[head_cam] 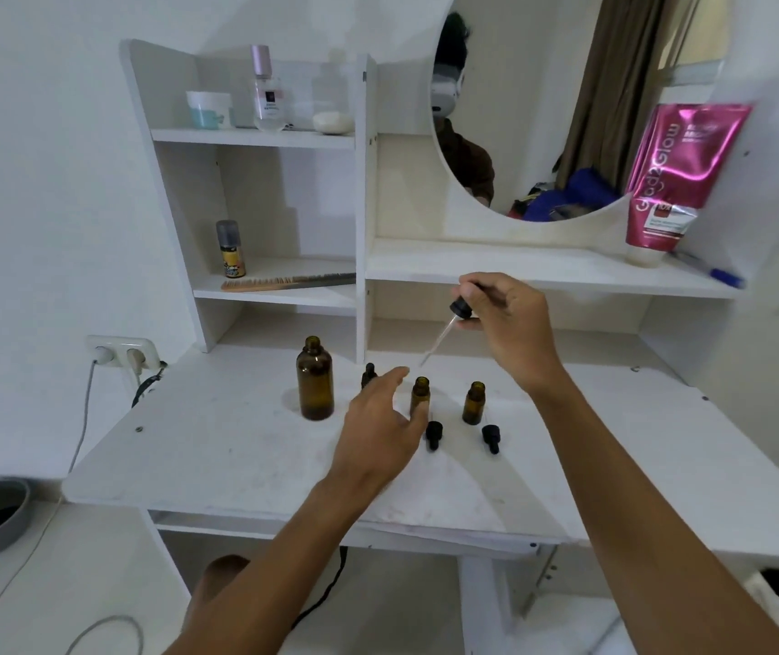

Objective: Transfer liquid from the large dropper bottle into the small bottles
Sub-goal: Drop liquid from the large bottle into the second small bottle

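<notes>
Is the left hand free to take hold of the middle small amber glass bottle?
Probably yes: the left hand is open beside the middle small amber glass bottle, with nothing between them; the black-capped glass dropper hovers above.

Open tabletop (217, 446) at left, small bottles (474, 403) close-set, caps (490, 437) seemingly crowding in front

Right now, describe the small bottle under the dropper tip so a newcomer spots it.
On the white desk below the round mirror, look right of the large amber bottle. The middle small bottle of three is it: uncapped, beside the thumb of the left hand. The capped bottle on its left is partly hidden by that hand; the other open bottle stands farther right.
</notes>
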